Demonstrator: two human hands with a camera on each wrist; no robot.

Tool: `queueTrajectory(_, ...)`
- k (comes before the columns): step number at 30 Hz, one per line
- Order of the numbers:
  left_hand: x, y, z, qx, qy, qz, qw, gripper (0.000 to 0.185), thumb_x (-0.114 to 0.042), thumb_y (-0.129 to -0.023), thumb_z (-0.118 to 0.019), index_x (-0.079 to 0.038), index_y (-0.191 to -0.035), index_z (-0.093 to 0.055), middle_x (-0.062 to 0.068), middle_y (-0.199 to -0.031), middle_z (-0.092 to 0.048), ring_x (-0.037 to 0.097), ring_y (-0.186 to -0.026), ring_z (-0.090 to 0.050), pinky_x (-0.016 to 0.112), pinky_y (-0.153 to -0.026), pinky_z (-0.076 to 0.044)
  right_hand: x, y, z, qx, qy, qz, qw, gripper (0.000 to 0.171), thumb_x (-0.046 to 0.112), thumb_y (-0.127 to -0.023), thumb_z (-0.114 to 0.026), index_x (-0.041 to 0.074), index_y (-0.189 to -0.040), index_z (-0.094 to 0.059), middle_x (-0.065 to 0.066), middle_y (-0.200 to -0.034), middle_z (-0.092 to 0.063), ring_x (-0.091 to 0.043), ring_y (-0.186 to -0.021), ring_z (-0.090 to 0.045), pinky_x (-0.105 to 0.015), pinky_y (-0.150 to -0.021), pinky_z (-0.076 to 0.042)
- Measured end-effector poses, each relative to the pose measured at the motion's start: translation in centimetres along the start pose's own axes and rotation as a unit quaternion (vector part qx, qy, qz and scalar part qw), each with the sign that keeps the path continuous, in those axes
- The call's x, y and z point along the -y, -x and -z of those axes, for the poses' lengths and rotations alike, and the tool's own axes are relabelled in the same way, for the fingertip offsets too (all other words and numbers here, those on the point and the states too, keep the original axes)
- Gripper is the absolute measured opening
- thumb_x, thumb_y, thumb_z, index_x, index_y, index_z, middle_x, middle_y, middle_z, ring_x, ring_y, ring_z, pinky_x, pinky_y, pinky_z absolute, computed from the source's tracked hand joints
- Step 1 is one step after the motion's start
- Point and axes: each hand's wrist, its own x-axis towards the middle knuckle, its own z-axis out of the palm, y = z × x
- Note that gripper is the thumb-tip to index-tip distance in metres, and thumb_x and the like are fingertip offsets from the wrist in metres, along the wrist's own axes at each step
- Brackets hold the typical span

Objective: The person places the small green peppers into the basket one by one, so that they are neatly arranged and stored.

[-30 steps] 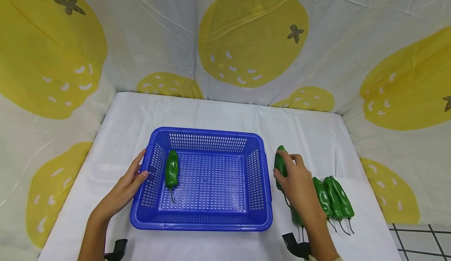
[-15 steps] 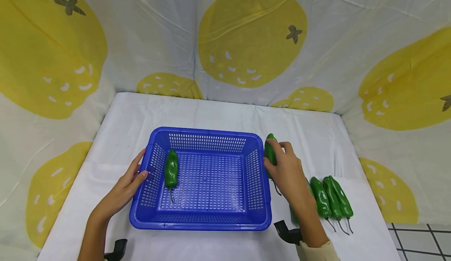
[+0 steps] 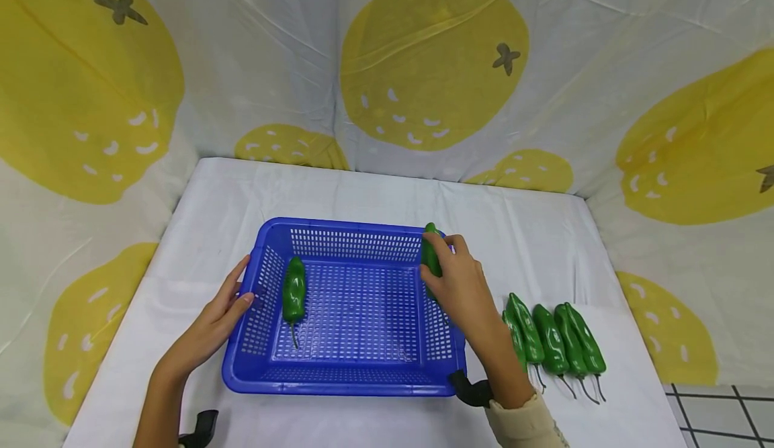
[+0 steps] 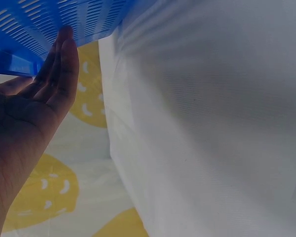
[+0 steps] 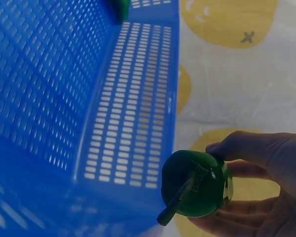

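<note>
In the head view, my right hand (image 3: 456, 287) pinches a glossy green pepper (image 3: 430, 258) over the right rim of a blue plastic basket (image 3: 345, 391). Its stem points toward the camera in the right wrist view, with thumb and fingers on opposite sides of the pepper (image 5: 192, 182). My left hand (image 3: 208, 330) holds the basket's left side. The thumb lies at the rim and the long fingers lie along the slotted outer wall (image 4: 89, 19). Inside the basket, near its left wall, lies another green pepper (image 3: 294, 291), stem toward me.
Several more green peppers (image 3: 550, 340) lie side by side on the white tablecloth (image 3: 514, 226) to the right of the basket, partly behind my right forearm. A cloth backdrop (image 3: 290, 52) printed with yellow fruit rises behind and beside the table.
My right hand has carried its pepper leftward, from beside the basket to over its right rim. The peppers behind the forearm show more now. My left hand and the basket have stayed put.
</note>
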Motion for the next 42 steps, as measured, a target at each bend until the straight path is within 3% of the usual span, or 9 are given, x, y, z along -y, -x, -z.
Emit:
queueTrajectory(8,-0.1,0.0,0.0,0.001,0.003,0.000,1.0000,0.067,-0.022,-0.108,-0.043,-0.032,-0.161,-0.003,0.036,-0.144,-0.037,0.058,-0.118,-0.052,0.065,-0.081,-0.052,1.9,-0.7,-1.3,0.007,-0.008,0.043,0.999,0.049,0.016,-0.092,-0.071,0.017,-0.139,-0.057,-0.021,-0.123,-0.053,-0.032,-0.076,-0.067,-0.030,-0.054,-0.058)
queueTrajectory(25,-0.1,0.1,0.0,0.001,0.006,-0.001,1.0000,0.068,-0.022,-0.107,-0.043,-0.031,-0.161,-0.003,0.036,-0.144,-0.036,0.059,-0.119,-0.051,0.063,-0.081,-0.053,4.7,-1.8,-3.5,0.096,-0.050,0.024,0.994,0.043,0.022,-0.093,-0.070,0.023,-0.136,-0.061,-0.017,-0.127,-0.053,-0.030,-0.088,-0.066,-0.024,-0.052,-0.056)
queueTrajectory(42,0.0,0.0,0.0,-0.001,0.004,0.000,1.0000,0.067,-0.022,-0.108,-0.043,-0.032,-0.161,-0.004,0.035,-0.144,-0.037,0.058,-0.119,-0.051,0.063,-0.082,-0.053,6.1,-3.4,-5.7,0.147,-0.088,0.058,0.984,0.047,0.024,-0.093,-0.072,0.022,-0.137,-0.059,-0.014,-0.125,-0.053,-0.023,-0.088,-0.062,-0.026,-0.061,-0.058)
